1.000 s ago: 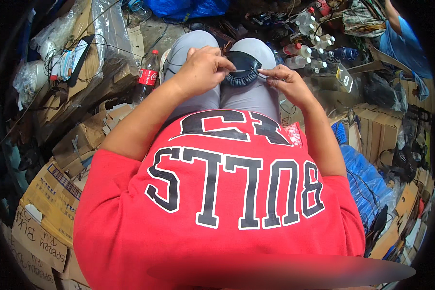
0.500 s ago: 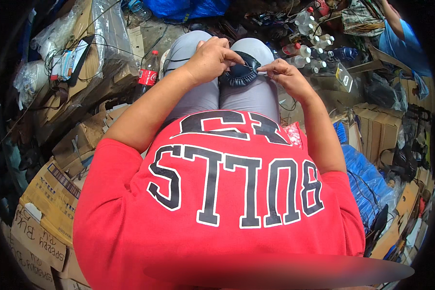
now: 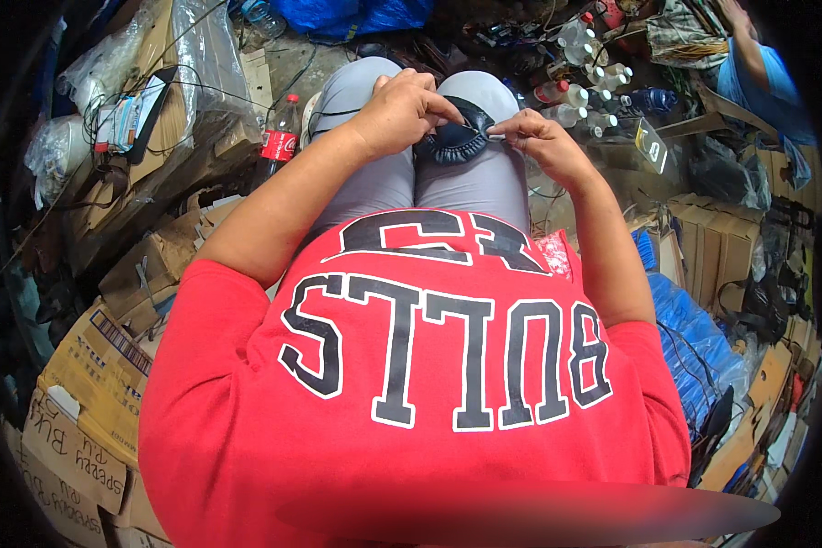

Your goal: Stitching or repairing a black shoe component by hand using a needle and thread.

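Note:
Between my knees, on my grey trousers, rests a black leather shoe upper [image 3: 458,151] with a pleated, gathered edge. My left hand [image 3: 407,108] reaches over it from the left, thumb and fingers closed on its upper rim. At its right end my right hand [image 3: 537,142] has its fingertips pinched together, close to the leather. A small pale, thin thing shows at those fingertips, too small to name. The palm sides of both hands are hidden from above.
A cola bottle [image 3: 280,137] stands left of my knee. Several plastic bottles [image 3: 575,96] cluster ahead on the right. Cardboard boxes [image 3: 91,384] lie at the left, a blue plastic sheet [image 3: 694,352] at the right. Another person's arm [image 3: 749,50] shows at the far right.
My right hand has shifted slightly at the end of the shoe upper, and less of the pale thin thing shows. My left hand stays nearly still. The other person's arm has moved a little.

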Tool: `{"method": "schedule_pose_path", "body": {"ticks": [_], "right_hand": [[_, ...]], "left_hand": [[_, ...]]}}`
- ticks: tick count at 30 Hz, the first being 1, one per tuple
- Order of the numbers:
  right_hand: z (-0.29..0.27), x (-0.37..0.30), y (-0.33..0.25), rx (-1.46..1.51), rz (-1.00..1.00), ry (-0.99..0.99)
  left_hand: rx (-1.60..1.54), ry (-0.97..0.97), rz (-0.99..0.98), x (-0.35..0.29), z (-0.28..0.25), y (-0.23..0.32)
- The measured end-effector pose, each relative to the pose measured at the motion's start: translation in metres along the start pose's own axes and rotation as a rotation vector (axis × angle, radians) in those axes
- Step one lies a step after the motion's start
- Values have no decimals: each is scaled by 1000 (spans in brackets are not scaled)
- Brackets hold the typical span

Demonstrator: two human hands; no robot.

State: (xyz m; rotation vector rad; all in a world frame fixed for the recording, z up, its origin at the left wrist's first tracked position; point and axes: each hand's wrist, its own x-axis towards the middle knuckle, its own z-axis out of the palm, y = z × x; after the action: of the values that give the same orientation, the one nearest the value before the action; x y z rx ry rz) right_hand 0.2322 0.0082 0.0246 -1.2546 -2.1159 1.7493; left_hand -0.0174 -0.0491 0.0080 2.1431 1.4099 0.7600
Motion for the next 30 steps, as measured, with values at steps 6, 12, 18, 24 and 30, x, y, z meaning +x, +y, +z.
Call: {"method": "schedule_pose_path", "body": {"ticks": [6, 12, 18, 24, 30], "right_hand": [[-2, 0, 9, 108, -28, -52], [-2, 5, 11, 85, -59, -68], [5, -3, 0, 77, -59, -45], [20, -9, -10, 328, -6, 26], [20, -3, -7, 373, 8, 33]], "left_hand": [[-15, -33, -7, 6, 8, -3], [-239, -104, 20, 18, 17, -9], [-70, -73, 125, 15, -2, 4], [-450, -79, -253, -5, 2, 9], [-610, -118, -387, 6, 17, 6]]}}
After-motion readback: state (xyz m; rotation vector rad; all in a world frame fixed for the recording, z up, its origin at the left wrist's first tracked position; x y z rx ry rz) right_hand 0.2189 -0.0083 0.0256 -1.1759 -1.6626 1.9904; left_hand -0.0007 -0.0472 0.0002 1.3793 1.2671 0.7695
